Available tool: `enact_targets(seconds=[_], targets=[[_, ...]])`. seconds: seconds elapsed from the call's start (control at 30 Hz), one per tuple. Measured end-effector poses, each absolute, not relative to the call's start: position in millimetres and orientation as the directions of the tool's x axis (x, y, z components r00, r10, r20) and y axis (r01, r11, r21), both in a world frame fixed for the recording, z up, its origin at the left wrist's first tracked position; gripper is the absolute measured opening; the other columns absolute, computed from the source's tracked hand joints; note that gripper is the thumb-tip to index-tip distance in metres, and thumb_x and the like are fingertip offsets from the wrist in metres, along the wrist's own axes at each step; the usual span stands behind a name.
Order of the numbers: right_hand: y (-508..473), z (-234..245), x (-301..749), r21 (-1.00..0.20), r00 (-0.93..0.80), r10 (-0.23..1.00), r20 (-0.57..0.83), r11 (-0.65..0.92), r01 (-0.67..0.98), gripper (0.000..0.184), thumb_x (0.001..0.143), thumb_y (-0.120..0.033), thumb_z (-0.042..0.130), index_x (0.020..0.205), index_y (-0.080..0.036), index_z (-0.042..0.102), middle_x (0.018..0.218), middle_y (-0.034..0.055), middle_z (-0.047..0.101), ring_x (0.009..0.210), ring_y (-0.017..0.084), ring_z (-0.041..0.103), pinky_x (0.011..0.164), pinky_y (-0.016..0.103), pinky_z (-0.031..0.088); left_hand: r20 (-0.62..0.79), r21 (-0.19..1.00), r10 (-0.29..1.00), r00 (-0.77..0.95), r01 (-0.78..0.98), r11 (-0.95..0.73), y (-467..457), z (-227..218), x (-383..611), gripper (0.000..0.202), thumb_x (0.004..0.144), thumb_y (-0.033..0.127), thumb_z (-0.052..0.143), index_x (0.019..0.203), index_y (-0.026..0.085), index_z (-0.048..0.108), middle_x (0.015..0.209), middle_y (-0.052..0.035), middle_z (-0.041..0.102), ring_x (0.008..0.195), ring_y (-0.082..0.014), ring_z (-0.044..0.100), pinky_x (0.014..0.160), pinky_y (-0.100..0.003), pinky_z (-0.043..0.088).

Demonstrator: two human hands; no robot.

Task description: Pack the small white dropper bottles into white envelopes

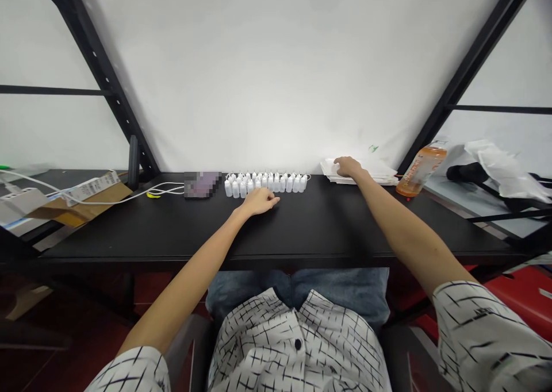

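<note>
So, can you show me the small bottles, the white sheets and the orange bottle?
Small bottles [276, 184], head view: the body of one bottle mid-group.
White sheets [379, 174], head view: the right part of the stack.
Orange bottle [421, 170], head view: the middle of its side.

I can't read any words or numbers from here. At the right of the frame, the orange bottle [420, 170] has pale letters along its side, but they are too fuzzy for me. At the left, the brown box [78, 214] has a white sticker [92, 187] with tiny dark print. It is too small for me to make out any of it.
</note>
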State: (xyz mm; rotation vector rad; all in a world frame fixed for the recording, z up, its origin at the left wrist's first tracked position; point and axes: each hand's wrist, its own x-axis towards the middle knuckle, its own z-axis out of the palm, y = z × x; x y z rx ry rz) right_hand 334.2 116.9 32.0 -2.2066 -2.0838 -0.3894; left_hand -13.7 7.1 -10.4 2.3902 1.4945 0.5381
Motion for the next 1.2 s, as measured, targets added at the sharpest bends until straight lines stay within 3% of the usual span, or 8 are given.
enact_targets(seconds=[0.17, 0.3, 0.4, 0.57, 0.73, 0.87, 1.03, 1.2], targets=[[129, 28, 344, 0.108, 0.051, 0.992, 0.116, -0.063, 0.992, 0.055, 0.084, -0.009, 0.058, 0.139, -0.015, 0.062, 0.133, 0.0159, 0.064, 0.116, 0.025, 0.062, 0.089, 0.029, 0.048, 0.162, 0.392, 0.897, 0.412, 0.807, -0.441, 7, -10, -14, 0.043, 0.091, 0.043, 0.05, 0.055, 0.02, 0.056, 0.051, -0.0015, 0.05, 0.054, -0.0168, 0.047, 0.059, -0.031, 0.029], [121, 28, 345, 0.168, 0.006, 0.994, 0.108, -0.024, 0.986, 0.054, 0.083, -0.006, 0.059, 0.136, -0.013, 0.064, 0.129, 0.0179, 0.066, 0.114, 0.025, 0.063, 0.087, 0.029, 0.046, 0.172, 0.382, 0.891, 0.42, 0.806, -0.453, 9, -11, -13, 0.043, 0.091, 0.042, 0.05, 0.054, 0.02, 0.055, 0.051, -0.0017, 0.049, 0.055, -0.0171, 0.047, 0.059, -0.031, 0.029], [109, 25, 340, 0.248, -0.017, 0.986, 0.169, -0.026, 0.968, 0.043, 0.087, -0.003, 0.051, 0.126, -0.009, 0.069, 0.121, 0.0223, 0.068, 0.109, 0.026, 0.063, 0.086, 0.031, 0.044, 0.176, 0.381, 0.894, 0.411, 0.809, -0.447, 9, -12, -12, 0.043, 0.091, 0.041, 0.05, 0.054, 0.02, 0.054, 0.051, -0.0021, 0.05, 0.054, -0.0167, 0.046, 0.059, -0.031, 0.029], [91, 38, 333, 0.301, -0.096, 0.914, 0.394, -0.029, 0.953, 0.037, 0.089, -0.002, 0.043, 0.115, -0.005, 0.069, 0.109, 0.0255, 0.068, 0.097, 0.029, 0.062, 0.077, 0.033, 0.039, 0.17, 0.364, 0.891, 0.422, 0.813, -0.454, 8, -12, -12, 0.044, 0.092, 0.042, 0.048, 0.056, 0.019, 0.054, 0.052, -0.0021, 0.05, 0.055, -0.0159, 0.046, 0.058, -0.03, 0.028], [72, 95, 321, 0.284, -0.235, 0.724, 0.649, 0.056, 0.957, 0.029, 0.09, -0.006, 0.044, 0.108, -0.008, 0.066, 0.1, 0.0197, 0.067, 0.083, 0.024, 0.057, 0.068, 0.033, 0.033, 0.161, 0.33, 0.889, 0.428, 0.826, -0.457, 6, -10, -13, 0.044, 0.094, 0.042, 0.047, 0.057, 0.019, 0.054, 0.055, -0.0015, 0.051, 0.057, -0.0155, 0.046, 0.058, -0.029, 0.028], [45, 136, 295, 0.349, -0.418, 0.482, 0.77, 0.23, 0.908, 0.026, 0.094, -0.014, 0.041, 0.105, -0.014, 0.065, 0.094, 0.0122, 0.065, 0.081, 0.022, 0.055, 0.065, 0.032, 0.034, 0.159, 0.299, 0.888, 0.432, 0.836, -0.46, 2, -6, -13, 0.042, 0.095, 0.042, 0.046, 0.062, 0.018, 0.059, 0.058, -0.0025, 0.055, 0.06, -0.0163, 0.05, 0.059, -0.028, 0.03], [-6, 136, 240, 0.498, -0.63, 0.183, 0.755, 0.466, 0.732, 0.026, 0.1, -0.02, 0.039, 0.107, -0.016, 0.064, 0.088, 0.0084, 0.062, 0.08, 0.02, 0.055, 0.064, 0.031, 0.04, 0.234, 0.189, 0.893, 0.383, 0.884, -0.429, -4, 9, -17, 0.038, 0.094, 0.037, 0.049, 0.068, 0.018, 0.068, 0.068, -0.0073, 0.066, 0.072, -0.0215, 0.061, 0.063, -0.029, 0.036], [-54, 95, 193, 0.553, -0.76, 0.074, 0.646, 0.641, 0.532, 0.024, 0.102, -0.021, 0.042, 0.106, -0.016, 0.065, 0.081, 0.0063, 0.06, 0.073, 0.018, 0.054, 0.061, 0.031, 0.042, 0.293, 0.355, 0.934, 0.205, 0.883, -0.306, -9, 27, -52, 0.028, 0.088, 0.034, 0.055, 0.07, 0.02, 0.072, 0.075, -0.0043, 0.074, 0.077, -0.0195, 0.066, 0.065, -0.027, 0.04]])
